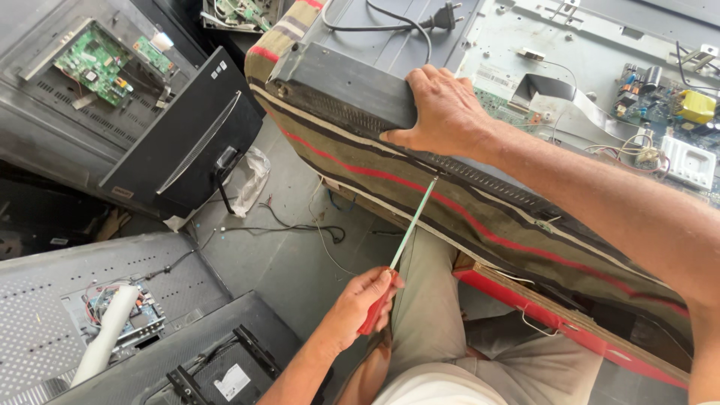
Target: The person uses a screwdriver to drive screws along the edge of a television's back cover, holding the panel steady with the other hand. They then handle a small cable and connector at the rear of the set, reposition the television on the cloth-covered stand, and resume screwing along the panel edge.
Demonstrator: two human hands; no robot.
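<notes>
The left hand [365,301], low in the near middle of the scene, is closed in a fist around the red plastic handle of a long screwdriver [401,247]. Its thin metal shaft slants up and to the right, and the tip meets the vented lower edge of a dark grey flat television back panel [352,86] that lies on a desk covered by a striped cloth in olive, red and cream [420,195].

The right hand [442,109] rests flat on the near corner of that television, fingers curled over its top face and thumb pressed along the vented edge; it grips nothing else. A black power cable with a two-pin plug [439,16] lies on the panel beyond the hand.

To the far right, an opened chassis shows a green circuit board with a yellow component [694,106]. At the far left, another opened set exposes a green board [94,64], with a black monitor [187,142] leaning just beside it. Near left, a white rolled tube [109,334] lies on a perforated grey metal panel [45,300]. Loose wires trail over the grey floor [285,255].
</notes>
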